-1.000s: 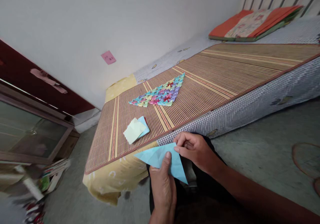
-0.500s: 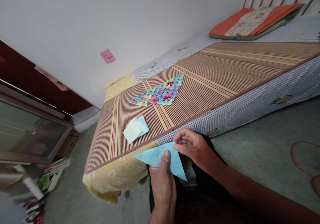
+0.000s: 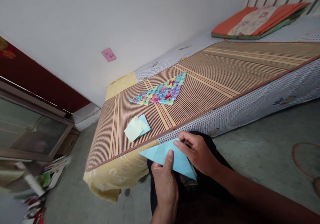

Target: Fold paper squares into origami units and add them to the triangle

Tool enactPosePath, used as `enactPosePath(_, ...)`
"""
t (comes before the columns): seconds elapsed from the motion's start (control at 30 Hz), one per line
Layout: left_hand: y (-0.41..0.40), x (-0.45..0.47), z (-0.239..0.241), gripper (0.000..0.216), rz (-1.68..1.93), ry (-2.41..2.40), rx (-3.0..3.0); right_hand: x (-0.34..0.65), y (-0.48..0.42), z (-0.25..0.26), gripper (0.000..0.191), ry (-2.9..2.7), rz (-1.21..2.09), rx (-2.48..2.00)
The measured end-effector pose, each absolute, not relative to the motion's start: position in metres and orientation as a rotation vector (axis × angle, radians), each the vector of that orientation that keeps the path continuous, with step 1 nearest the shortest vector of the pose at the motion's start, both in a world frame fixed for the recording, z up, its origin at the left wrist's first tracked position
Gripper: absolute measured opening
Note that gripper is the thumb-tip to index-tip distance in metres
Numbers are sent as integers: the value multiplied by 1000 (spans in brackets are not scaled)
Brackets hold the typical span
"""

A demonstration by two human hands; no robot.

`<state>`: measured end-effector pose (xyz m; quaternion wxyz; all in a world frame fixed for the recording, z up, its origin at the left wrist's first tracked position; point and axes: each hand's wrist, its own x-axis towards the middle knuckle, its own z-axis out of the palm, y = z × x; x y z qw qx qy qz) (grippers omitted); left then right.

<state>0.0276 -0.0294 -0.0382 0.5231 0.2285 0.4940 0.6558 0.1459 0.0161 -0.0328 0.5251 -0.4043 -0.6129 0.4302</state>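
Note:
A light blue sheet of origami paper point(image 3: 181, 160), folded into a triangle, is held over my lap. My left hand point(image 3: 165, 180) grips its lower edge, thumb on top and fingers hidden beneath. At the top corner my right hand point(image 3: 200, 150) pinches the paper between thumb and bent fingers. On the bed mat in front lies a small stack of square paper, a pale yellow-green sheet point(image 3: 135, 129) over a blue one point(image 3: 145, 124). Beyond the stack rests a multicoloured triangular piece of joined folded paper point(image 3: 162, 92).
The striped mat point(image 3: 212, 74) covers a bed against a white wall. A folded orange quilt point(image 3: 257, 22) sits at the far right. At left stand a glass-fronted cabinet point(image 3: 32, 127) and books point(image 3: 56, 172) on the floor. A cord loop point(image 3: 296, 160) lies on the right.
My right thumb and fingers have closed on the paper's top corner. The blue paper and both hands have shifted slightly right, and the paper's angle has changed a little.

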Motion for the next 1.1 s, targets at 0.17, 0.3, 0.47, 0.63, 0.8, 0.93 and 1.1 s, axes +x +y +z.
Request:
enactPosePath(0.17, -23, 10, -44, 32, 1534, 1220, 690, 151, 19, -40, 31, -1470, 894, -1045)
enactPosePath(0.3, -16, 0, -40, 27, 1537, 1234, 770, 153, 22, -39, 26, -1544, 786, -1031)
enactPosePath(0.47, -14, -7, -34, 29, 1611, 1324, 838, 155, 23, -39, 24, -1599, 765, -1032)
enactPosePath(0.63, -12, -23, -25, 28, 1755, 1404, 925, 158, 24, -40, 25, -1583, 756, -1060)
enactPosePath(0.8, -9, -34, -26, 30, 1875, 1232, 769, 157, 27, -35, 27, -1494, 868, -1063)
enactPosePath(0.93, -21, -16, -37, 29, 1467, 1238, 834, 150, 29, -30, 25, -1460, 977, -987)
enactPosePath(1.1, -26, 5, -35, 30, 1446, 1309, 779, 147, 31, -27, 23, -1363, 1228, -894)
